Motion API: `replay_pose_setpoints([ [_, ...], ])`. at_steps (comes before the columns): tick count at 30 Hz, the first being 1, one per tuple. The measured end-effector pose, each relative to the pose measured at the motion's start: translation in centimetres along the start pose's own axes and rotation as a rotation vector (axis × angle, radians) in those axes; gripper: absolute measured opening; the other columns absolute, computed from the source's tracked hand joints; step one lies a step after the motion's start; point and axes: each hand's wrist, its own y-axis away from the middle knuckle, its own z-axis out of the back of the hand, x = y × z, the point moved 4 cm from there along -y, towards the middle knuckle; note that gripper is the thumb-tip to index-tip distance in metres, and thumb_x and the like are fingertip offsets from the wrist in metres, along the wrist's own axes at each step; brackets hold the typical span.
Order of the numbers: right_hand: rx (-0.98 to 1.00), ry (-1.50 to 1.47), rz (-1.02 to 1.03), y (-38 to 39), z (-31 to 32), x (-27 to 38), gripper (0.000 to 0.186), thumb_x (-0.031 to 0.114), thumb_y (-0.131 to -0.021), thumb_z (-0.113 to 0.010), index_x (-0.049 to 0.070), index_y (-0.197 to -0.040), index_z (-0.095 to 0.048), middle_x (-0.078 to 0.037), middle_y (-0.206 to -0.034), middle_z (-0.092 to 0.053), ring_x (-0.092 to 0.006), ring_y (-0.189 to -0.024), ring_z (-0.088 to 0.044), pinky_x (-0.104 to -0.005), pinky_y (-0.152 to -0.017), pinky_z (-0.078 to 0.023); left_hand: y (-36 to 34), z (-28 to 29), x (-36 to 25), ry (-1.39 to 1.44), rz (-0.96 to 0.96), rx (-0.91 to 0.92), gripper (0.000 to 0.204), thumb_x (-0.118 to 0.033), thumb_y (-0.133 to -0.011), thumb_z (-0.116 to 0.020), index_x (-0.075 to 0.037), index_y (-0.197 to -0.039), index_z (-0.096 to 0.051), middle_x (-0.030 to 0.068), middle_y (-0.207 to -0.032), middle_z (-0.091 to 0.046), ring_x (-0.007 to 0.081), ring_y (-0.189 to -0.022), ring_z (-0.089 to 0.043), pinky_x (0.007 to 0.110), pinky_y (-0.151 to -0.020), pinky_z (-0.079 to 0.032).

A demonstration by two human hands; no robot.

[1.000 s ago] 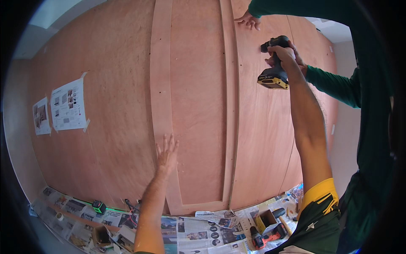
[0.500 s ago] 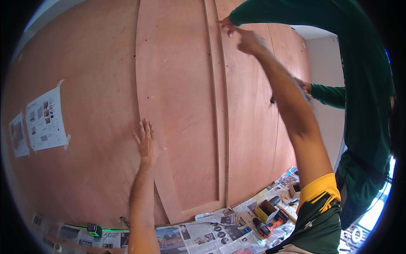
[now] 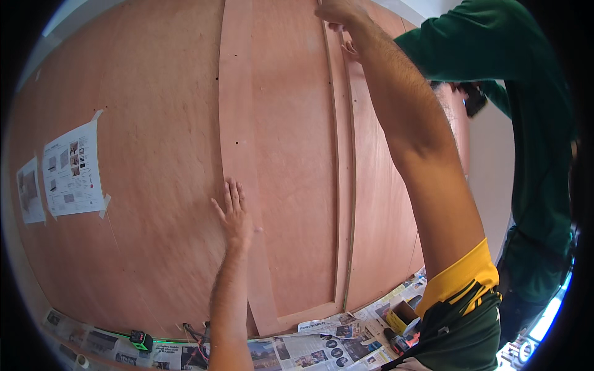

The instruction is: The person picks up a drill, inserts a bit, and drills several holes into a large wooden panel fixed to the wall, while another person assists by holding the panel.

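My left hand [image 3: 236,216] lies flat with fingers stretched against a long plywood strip [image 3: 238,111] on the reddish plywood wall [image 3: 161,154]. My right arm reaches up across the view. At its end, my right hand [image 3: 342,12] is curled at the top of a narrow wooden batten [image 3: 339,154]; whether anything is between its fingers is hidden. Just below it, a co-worker's hand [image 3: 351,52] is by the same batten. The co-worker's other hand, partly hidden behind my arm, is beside a black power tool [image 3: 474,100].
Newspaper sheets [image 3: 272,355] cover the floor along the wall. On them are a green-lit laser level [image 3: 141,340], a red and black drill [image 3: 396,340] and a yellow box [image 3: 402,318]. Printed sheets [image 3: 73,168] are taped at left. A co-worker in a green top [image 3: 538,142] stands close at right.
The view has shifted a little, so the wall sits further right. My right hand has moved up along the batten, above the co-worker's hand. My left hand stays flat on the strip.
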Motion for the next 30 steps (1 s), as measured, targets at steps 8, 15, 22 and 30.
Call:
replay_pose_setpoints([
  [8,0.221,0.124,-0.019,13.4,-16.4,-5.7,0.047,0.027,-0.080,-0.073,0.004,-0.120,-0.071,-0.023,-0.118,-0.072,-0.0384,-0.113,-0.069,-0.0478,-0.094,-0.058,0.2,0.5,0.0,0.015,-0.010,0.067,0.159,-0.061,-0.056,-0.093,-0.002,-0.165,0.006,0.0139,-0.174,0.013,0.0284,-0.161,0.014,0.070,-0.124,-0.003],
  [15,0.394,0.170,-0.553,29.4,-23.6,-15.1,0.139,0.058,-0.076,-0.085,0.012,-0.166,0.011,-0.049,-0.158,0.003,-0.0727,-0.144,-0.007,-0.0803,-0.107,-0.028,-0.3,-0.6,0.0,-0.013,-0.037,0.045,0.163,-0.066,-0.051,-0.091,0.000,-0.164,0.006,0.0172,-0.173,0.012,0.0316,-0.161,0.012,0.075,-0.121,-0.006],
  [22,0.405,0.118,-0.637,33.1,-25.4,-16.7,0.152,0.068,-0.063,-0.090,0.011,-0.166,0.005,-0.042,-0.163,0.014,-0.0755,-0.143,0.002,-0.0810,-0.110,-0.024,0.1,-0.5,0.4,-0.022,-0.047,0.009,0.162,-0.065,-0.050,-0.092,-0.002,-0.165,0.003,0.0162,-0.174,0.009,0.0316,-0.161,0.007,0.074,-0.121,-0.011],
  [30,0.423,0.084,-0.610,32.5,-25.5,-16.5,0.152,0.067,-0.063,-0.091,0.005,-0.165,0.003,-0.046,-0.160,0.016,-0.0779,-0.140,0.003,-0.0796,-0.111,-0.025,-0.4,-0.9,0.7,0.040,-0.025,0.070,0.163,-0.056,-0.054,-0.095,-0.003,-0.163,0.014,0.0150,-0.173,0.016,0.0320,-0.160,0.015,0.075,-0.121,-0.008],
])
